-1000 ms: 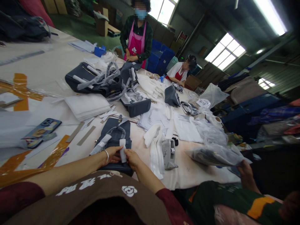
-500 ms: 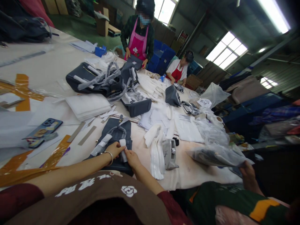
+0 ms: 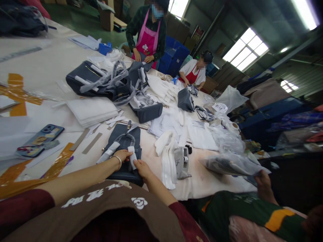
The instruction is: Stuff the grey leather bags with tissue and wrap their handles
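Observation:
A dark blue-grey handbag (image 3: 137,133) lies in front of me on the table, its strap covered in clear film. White wrapping sleeves sit around both lower ends of the strap. My left hand (image 3: 122,157) pinches the edge of the right-hand white sleeve (image 3: 132,157) from the left. From the other side, my right hand (image 3: 142,168) grips that same sleeve lower down, thumb on top. The left-hand white sleeve (image 3: 109,153) lies beside my left wrist, touched by neither set of fingertips. My forearms and apron cover the bag's near end.
A metal tape dispenser (image 3: 182,163) and folded white strips (image 3: 168,161) stand to my right. Leftward are a phone (image 3: 41,139) and white sheets (image 3: 92,112). More handbags (image 3: 87,80) lie beyond. A co-worker's hand (image 3: 263,183) holds a plastic-wrapped item at right; two people work across the table.
My left fingers have shifted slightly down along the sleeve, which shows more of its upper end now. Across the table, the person in pink has brought both hands closer together.

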`<state>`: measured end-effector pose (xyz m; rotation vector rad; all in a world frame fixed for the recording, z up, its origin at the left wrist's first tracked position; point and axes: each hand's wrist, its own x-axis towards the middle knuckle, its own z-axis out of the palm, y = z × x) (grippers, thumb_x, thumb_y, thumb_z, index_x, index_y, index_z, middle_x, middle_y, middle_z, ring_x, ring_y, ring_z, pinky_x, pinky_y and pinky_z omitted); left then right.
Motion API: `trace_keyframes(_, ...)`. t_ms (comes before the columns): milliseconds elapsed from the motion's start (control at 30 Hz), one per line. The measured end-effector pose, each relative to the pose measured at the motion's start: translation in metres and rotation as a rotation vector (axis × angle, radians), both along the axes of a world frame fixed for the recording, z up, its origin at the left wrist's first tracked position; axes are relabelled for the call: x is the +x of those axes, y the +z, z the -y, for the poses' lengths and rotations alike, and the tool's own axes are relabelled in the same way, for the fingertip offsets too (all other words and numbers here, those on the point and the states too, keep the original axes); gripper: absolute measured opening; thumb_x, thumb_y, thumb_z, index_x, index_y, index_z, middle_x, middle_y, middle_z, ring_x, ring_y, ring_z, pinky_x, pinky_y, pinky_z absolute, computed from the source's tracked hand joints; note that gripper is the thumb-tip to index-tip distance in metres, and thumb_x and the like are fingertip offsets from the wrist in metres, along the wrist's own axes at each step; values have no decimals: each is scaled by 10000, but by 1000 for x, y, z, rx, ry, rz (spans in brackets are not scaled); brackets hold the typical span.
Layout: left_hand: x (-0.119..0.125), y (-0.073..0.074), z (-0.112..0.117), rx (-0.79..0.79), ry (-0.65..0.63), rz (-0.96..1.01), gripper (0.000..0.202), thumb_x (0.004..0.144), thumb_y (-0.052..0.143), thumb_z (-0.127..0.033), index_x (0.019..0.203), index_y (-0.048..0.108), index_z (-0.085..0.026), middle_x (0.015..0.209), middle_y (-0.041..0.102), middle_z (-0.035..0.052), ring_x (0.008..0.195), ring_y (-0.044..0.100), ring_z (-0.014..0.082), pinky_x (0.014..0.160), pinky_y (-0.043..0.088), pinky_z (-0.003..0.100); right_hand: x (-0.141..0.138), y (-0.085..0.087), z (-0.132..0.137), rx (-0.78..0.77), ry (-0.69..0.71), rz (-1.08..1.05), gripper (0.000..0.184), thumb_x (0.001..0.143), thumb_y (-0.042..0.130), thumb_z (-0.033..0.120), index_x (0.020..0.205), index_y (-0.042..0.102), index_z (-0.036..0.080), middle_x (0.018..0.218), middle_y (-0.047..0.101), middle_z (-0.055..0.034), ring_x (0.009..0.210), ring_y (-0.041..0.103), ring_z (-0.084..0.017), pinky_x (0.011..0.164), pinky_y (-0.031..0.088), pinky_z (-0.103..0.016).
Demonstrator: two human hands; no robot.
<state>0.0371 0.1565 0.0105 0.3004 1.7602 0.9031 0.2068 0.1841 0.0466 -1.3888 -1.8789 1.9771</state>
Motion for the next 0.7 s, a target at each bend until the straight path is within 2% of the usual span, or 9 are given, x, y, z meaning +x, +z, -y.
trace_keyframes(100, 1, -4, 4, -27, -18, 1, 276, 761, 624, -405, 829, 543, -150, 660, 570, 9, 487, 496, 117, 447, 304, 221, 75, 61, -9, 69, 2, 9, 409, 878, 485, 527, 868, 628, 143, 756, 621, -20, 764, 574, -181, 663, 433, -283)
trace_keyframes(200, 4, -7, 9, -64, -53, 24, 368, 751, 613, -500, 843, 521, -156, 690, 601, 33, 534, 567, 164, 473, 358, 241, 156, 115, -29, 106, -42, 27, 578, 970, 193, 480, 862, 623, 109, 764, 585, -53, 842, 607, -215, 664, 439, -332)
trace_keyframes(267, 6, -8, 12, -54, -81, 57, 392, 742, 611, -525, 847, 520, -158, 726, 627, 46, 583, 601, 182, 496, 382, 248, 174, 127, -41, 120, -24, 48, 360, 853, 512, 552, 830, 646, 219, 801, 627, -56, 857, 589, -228, 649, 455, -312)
trace_keyframes(300, 6, -9, 13, -35, -89, 72, 399, 728, 622, -529, 843, 519, -161, 737, 633, 42, 603, 608, 179, 510, 389, 245, 166, 124, -44, 99, 3, 90, 332, 806, 592, 547, 824, 649, 220, 797, 623, -59, 853, 593, -237, 649, 465, -309)
trace_keyframes(367, 5, -11, 16, 19, -79, 114, 433, 665, 678, -531, 835, 512, -168, 740, 634, 26, 633, 609, 167, 539, 398, 236, 124, 101, -41, 89, 10, 96, 308, 853, 560, 513, 888, 650, 221, 865, 626, -63, 862, 594, -213, 680, 479, -291)
trace_keyframes(467, 2, -13, 18, 83, -2, 204, 527, 546, 767, -499, 872, 507, -176, 751, 637, 14, 655, 606, 161, 569, 404, 235, 37, 50, -22, 53, 43, 85, 329, 917, 520, 422, 1058, 585, 132, 997, 604, -63, 836, 595, -163, 737, 516, -332)
trace_keyframes(533, 1, -13, 19, 75, 61, 242, 567, 516, 793, -457, 918, 500, -185, 768, 639, 6, 654, 602, 155, 574, 396, 234, -5, 19, -9, 41, 43, 82, 312, 912, 533, 405, 1027, 590, 121, 952, 606, -44, 790, 591, -153, 702, 511, -307)
trace_keyframes(600, 0, -11, 18, 48, 91, 253, 564, 528, 793, -420, 943, 487, -191, 766, 633, -1, 648, 597, 152, 575, 389, 235, -27, -7, -3, 27, 15, 88, 245, 903, 552, 358, 971, 600, 128, 851, 609, -19, 712, 568, -127, 652, 479, -257)
trace_keyframes(700, 0, -9, 15, 5, 85, 238, 466, 596, 753, -359, 935, 485, -184, 747, 624, -3, 654, 597, 158, 592, 393, 245, -35, -40, -3, -5, -36, 106, 145, 867, 594, 285, 921, 606, 151, 740, 591, 10, 629, 515, -99, 596, 417, -208)
